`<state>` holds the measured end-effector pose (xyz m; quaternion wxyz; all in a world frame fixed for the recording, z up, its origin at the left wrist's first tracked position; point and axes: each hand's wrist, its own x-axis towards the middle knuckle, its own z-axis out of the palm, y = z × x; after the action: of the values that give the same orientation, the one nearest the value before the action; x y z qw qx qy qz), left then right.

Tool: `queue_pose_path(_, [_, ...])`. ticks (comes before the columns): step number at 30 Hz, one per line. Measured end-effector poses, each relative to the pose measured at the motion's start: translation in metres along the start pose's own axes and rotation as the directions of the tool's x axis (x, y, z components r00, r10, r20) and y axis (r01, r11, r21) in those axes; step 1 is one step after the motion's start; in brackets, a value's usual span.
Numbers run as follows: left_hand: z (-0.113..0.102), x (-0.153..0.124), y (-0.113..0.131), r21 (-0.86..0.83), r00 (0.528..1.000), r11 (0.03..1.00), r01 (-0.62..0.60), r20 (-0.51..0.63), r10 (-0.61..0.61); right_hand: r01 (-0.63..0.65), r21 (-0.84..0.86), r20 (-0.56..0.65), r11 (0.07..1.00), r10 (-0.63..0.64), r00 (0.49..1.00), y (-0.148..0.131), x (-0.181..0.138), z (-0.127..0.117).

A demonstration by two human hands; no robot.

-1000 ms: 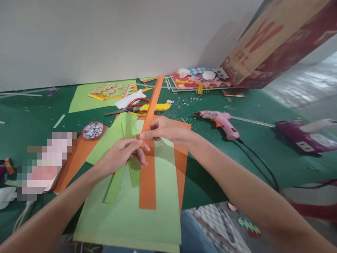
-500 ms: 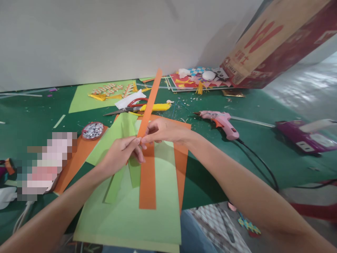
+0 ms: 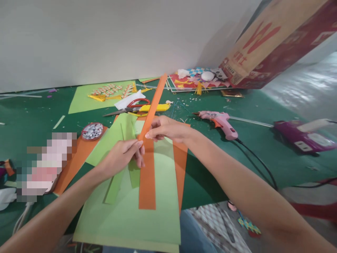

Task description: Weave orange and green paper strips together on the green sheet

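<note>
A narrow orange paper strip slants up and away from my hands above the table. My left hand pinches its near end between thumb and fingers. Just up the strip, my right hand has thumb and fingertips closed on its edge. Beneath them a wider orange strip lies on a pale green paper sheet. Two bright green strips lie left of it, partly hidden by my left hand.
Beyond my hands lie scissors and a yellow-handled tool. A pink glue gun with its cord is on the right, near a purple power strip. Left are a round case of small pieces and a blurred-out object.
My right hand has slid slightly up the strip, away from my left hand. The strip's far end has swung a little right and lower. My left hand is nearly still.
</note>
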<state>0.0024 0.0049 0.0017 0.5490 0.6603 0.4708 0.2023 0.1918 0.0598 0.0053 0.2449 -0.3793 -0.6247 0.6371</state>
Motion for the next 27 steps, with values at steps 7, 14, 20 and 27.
queue_pose_path(7, [0.001,0.002,-0.003,-0.075,1.000,0.997,0.021,-0.008,-0.022,0.018,0.003,-0.042,1.000,-0.018,0.999,0.001,0.000,-0.002])
queue_pose_path(14, [0.001,0.001,-0.004,-0.105,0.998,0.994,-0.006,-0.060,-0.001,0.004,-0.005,0.051,1.000,-0.004,0.999,-0.004,-0.003,0.007])
queue_pose_path(20, [0.002,0.002,-0.005,-0.107,0.998,0.994,-0.015,-0.059,0.008,0.044,-0.005,0.024,0.999,-0.044,0.999,-0.001,0.000,0.006])
queue_pose_path(27, [0.003,0.001,-0.003,-0.130,0.997,0.991,-0.025,-0.070,0.016,0.079,-0.028,0.050,0.996,-0.077,0.996,0.004,0.001,0.008])
